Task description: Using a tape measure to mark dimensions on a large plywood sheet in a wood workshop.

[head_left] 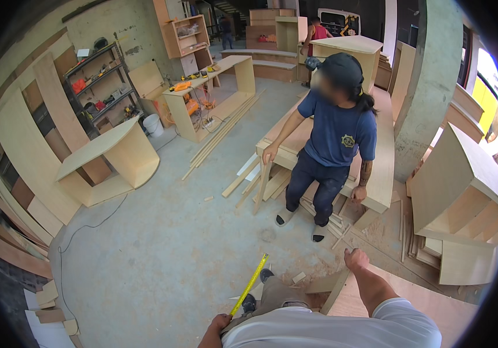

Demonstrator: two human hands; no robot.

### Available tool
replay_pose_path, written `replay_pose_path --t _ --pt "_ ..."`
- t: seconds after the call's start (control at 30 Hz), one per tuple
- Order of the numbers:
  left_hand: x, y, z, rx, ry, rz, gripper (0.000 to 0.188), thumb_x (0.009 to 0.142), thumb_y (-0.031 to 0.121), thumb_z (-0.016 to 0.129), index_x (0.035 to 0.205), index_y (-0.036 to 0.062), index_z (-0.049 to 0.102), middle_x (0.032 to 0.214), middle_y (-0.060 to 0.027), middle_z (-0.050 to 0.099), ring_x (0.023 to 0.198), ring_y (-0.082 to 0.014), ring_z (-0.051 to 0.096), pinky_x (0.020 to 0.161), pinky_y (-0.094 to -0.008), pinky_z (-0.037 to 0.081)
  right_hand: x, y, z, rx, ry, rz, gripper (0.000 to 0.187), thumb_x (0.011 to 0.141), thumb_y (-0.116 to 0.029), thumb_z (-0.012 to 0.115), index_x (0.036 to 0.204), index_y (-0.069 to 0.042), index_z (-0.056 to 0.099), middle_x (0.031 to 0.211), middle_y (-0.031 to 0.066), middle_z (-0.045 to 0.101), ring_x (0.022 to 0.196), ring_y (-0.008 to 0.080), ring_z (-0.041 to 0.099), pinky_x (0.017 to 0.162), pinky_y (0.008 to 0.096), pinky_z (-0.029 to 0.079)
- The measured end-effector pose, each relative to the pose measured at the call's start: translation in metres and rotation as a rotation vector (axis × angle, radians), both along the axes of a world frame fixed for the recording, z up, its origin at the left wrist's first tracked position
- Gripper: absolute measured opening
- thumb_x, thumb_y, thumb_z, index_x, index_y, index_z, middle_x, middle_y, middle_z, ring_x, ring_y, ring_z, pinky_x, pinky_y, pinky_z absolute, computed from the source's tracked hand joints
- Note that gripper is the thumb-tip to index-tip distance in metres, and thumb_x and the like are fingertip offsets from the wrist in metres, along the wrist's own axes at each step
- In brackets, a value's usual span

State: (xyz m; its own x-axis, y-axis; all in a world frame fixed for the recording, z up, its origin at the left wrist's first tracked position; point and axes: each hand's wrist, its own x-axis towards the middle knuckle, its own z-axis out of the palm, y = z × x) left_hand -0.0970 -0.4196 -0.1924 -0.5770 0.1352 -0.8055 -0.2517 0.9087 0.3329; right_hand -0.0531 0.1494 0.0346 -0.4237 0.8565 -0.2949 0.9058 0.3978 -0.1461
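Observation:
Low at the front, my left hand (221, 321) is closed around the end of a tape measure (250, 283). Its yellow blade extends up and to the right over the floor, past my shoes; the case is hidden in my hand. My right hand (356, 259) is raised on the right with its fingers curled, above the far corner of a light plywood piece (400, 293). Whether it touches that corner, or holds something small, I cannot make out.
A co-worker (337, 136) in a dark blue shirt leans on a long plywood bench (376, 174), holding a wood strip (262, 184). Wood strips and offcuts litter the floor beneath. An open plywood cabinet (458, 185) stands right. A cable (80, 227) crosses the floor left, near a curved unit (107, 153).

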Motion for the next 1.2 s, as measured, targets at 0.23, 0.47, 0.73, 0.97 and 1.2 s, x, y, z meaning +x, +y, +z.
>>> replay_pose_path --t 0.23,0.47,0.73,0.97,1.2 --pt "0.0 -0.001 0.0 0.012 -0.001 0.029 0.049 0.09 0.053 0.052 0.107 0.0108 0.073 0.106 -0.0183 0.071 0.1 -0.0313 0.067 0.087 -0.0388 0.051 -0.001 0.002 -0.006 0.001 -0.008 -0.02 0.052 0.09 -0.051 0.054 0.105 -0.005 0.072 0.11 0.0193 0.07 0.108 0.034 0.065 0.094 0.0422 0.05" --pt "0.0 0.0 0.001 0.004 0.003 0.027 0.049 0.09 0.053 0.053 0.105 0.0099 0.073 0.103 -0.0181 0.072 0.096 -0.0308 0.068 0.084 -0.0392 0.052 0.0 0.005 -0.01 0.001 -0.021 0.003 0.054 0.09 -0.052 0.054 0.107 -0.004 0.071 0.11 0.019 0.07 0.108 0.0338 0.065 0.094 0.0423 0.05" --pt "0.001 -0.001 0.002 0.012 -0.005 0.039 0.049 0.09 0.053 0.053 0.104 0.0102 0.073 0.101 -0.017 0.072 0.093 -0.0291 0.068 0.082 -0.0385 0.052 0.0 0.002 -0.006 -0.001 -0.007 -0.007 0.054 0.089 -0.052 0.055 0.106 -0.004 0.071 0.11 0.0197 0.07 0.108 0.034 0.065 0.094 0.0424 0.05" --pt "0.001 0.0 -0.001 0.007 0.011 0.025 0.049 0.09 0.053 0.052 0.104 0.0108 0.074 0.101 -0.0173 0.072 0.094 -0.0295 0.068 0.083 -0.0385 0.051 0.001 0.005 -0.008 -0.002 0.011 -0.006 0.053 0.088 -0.051 0.056 0.104 -0.003 0.072 0.107 0.0207 0.07 0.106 0.0345 0.066 0.094 0.0425 0.05" --pt "0.0 -0.002 -0.005 0.009 0.012 0.019 0.049 0.091 0.052 0.055 0.103 0.0082 0.073 0.095 -0.0144 0.073 0.086 -0.0241 0.067 0.08 -0.0364 0.052 -0.002 0.002 -0.003 0.001 -0.009 -0.008 0.054 0.089 -0.052 0.055 0.104 -0.003 0.072 0.108 0.0203 0.07 0.106 0.034 0.066 0.093 0.0421 0.05"
